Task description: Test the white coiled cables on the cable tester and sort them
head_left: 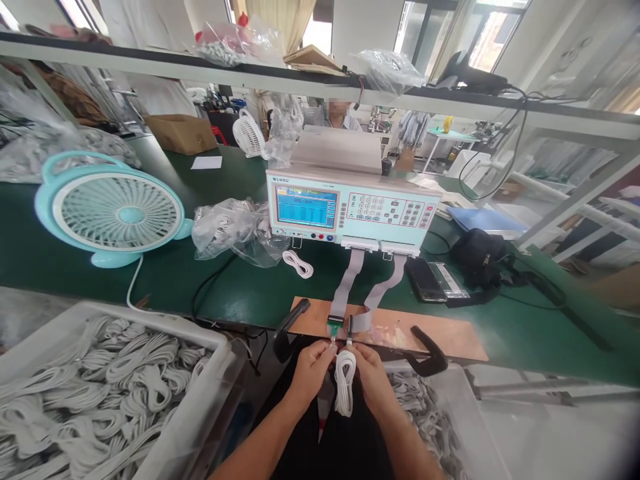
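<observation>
A coiled white cable (345, 380) hangs between my two hands just in front of the bench edge. My left hand (314, 363) pinches one end of it at the green connector (333, 328) on the brown board (450, 337). My right hand (367, 367) pinches the other end at the small connector (349, 327) beside it. Two grey ribbon cables (350, 283) run from those connectors up to the pale tester (350, 207) with its lit blue screen.
A white bin (115, 380) of coiled white cables sits at lower left; another bin (430, 413) at lower right. A turquoise fan (113, 210), a bag of cables (235, 230), a loose coil (299, 263), a phone (425, 280) and a black pouch (477, 253) lie on the green bench. A person sits behind the tester.
</observation>
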A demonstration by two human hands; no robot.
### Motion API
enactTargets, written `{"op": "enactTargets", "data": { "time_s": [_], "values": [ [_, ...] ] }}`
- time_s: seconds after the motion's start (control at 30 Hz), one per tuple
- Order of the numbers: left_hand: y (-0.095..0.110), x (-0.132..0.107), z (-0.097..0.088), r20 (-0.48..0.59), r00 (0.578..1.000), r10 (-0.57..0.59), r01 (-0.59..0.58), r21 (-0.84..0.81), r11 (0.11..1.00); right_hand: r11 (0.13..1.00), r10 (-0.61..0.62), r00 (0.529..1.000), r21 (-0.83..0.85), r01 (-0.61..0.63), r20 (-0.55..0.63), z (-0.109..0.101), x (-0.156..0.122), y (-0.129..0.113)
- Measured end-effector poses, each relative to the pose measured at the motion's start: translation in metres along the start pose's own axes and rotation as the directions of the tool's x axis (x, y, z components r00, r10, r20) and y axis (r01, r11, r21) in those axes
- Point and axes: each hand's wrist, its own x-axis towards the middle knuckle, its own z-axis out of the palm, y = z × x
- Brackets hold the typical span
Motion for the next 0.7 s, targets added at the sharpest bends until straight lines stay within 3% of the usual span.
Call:
{"op": "enactTargets", "data": {
  "time_s": [0.27, 0.37, 0.47, 0.53, 0.6, 0.67, 0.7],
  "values": [
    [-0.01, 0.003, 0.008, -0.073, 0.997, -0.002, -0.002, -0.051, 0.999, 1.0, 0.011, 1.0, -0.02, -0.011, -0.014, 0.0, 0.001, 0.001],
    [-0.011, 0.001, 0.01, -0.073, 0.997, -0.011, 0.013, 0.031, 0.999, 0.999, 0.029, 0.998, -0.012, -0.03, -0.057, 0.001, 0.0, 0.002],
    [0.006, -0.012, -0.002, -0.058, 0.998, 0.036, -0.025, 0.179, 0.984, 0.999, 0.04, 0.988, -0.02, -0.043, -0.15, 0.0, -0.001, 0.004],
    [0.026, -0.024, -0.023, -0.013, 0.989, 0.145, -0.134, 0.305, 0.943, 0.997, 0.059, 0.979, -0.029, -0.066, -0.196, -0.001, 0.001, 0.005],
    [0.046, -0.035, -0.059, -0.003, 0.972, 0.235, -0.203, 0.494, 0.845, 0.993, 0.098, 0.973, -0.039, -0.108, -0.209, -0.003, 0.004, 0.006],
    [0.059, -0.043, -0.112, -0.126, 0.958, 0.257, -0.095, 0.709, 0.699, 0.987, 0.127, 0.969, -0.071, -0.145, -0.213, -0.006, 0.006, 0.007],
    [0.061, -0.045, -0.143, -0.237, 0.938, 0.254, 0.047, 0.81, 0.584, 0.984, 0.118, 0.969, -0.103, -0.143, -0.217, -0.007, 0.007, 0.008]
  ]
}}
